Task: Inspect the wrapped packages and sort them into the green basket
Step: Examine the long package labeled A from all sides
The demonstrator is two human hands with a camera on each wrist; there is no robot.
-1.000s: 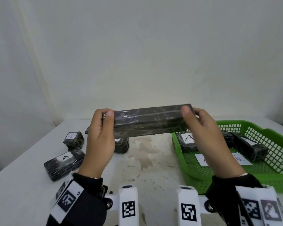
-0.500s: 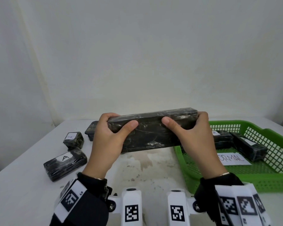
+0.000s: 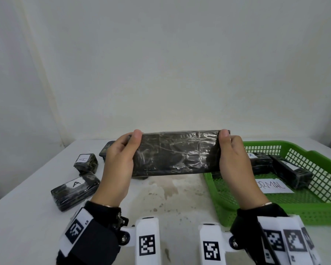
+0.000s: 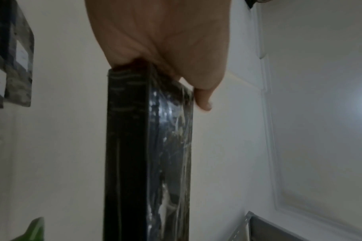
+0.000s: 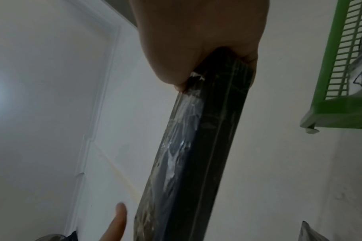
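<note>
A long black package wrapped in clear film is held up above the table, its broad face toward me. My left hand grips its left end, thumb on top. My right hand grips the right end the same way. The left wrist view shows the package edge-on under my palm; in the right wrist view the package runs away from my hand. The green basket sits at the right and holds two wrapped packages and a paper reading "ORMAL".
On the white table at the left lie two wrapped packages marked "A": a small one and a longer one. Another dark package peeks out behind my left hand. A plain wall stands behind the table.
The package has been turned in my hands from its narrow side to its broad face. Both thumbs have shifted out toward the ends and up to the top edge.
</note>
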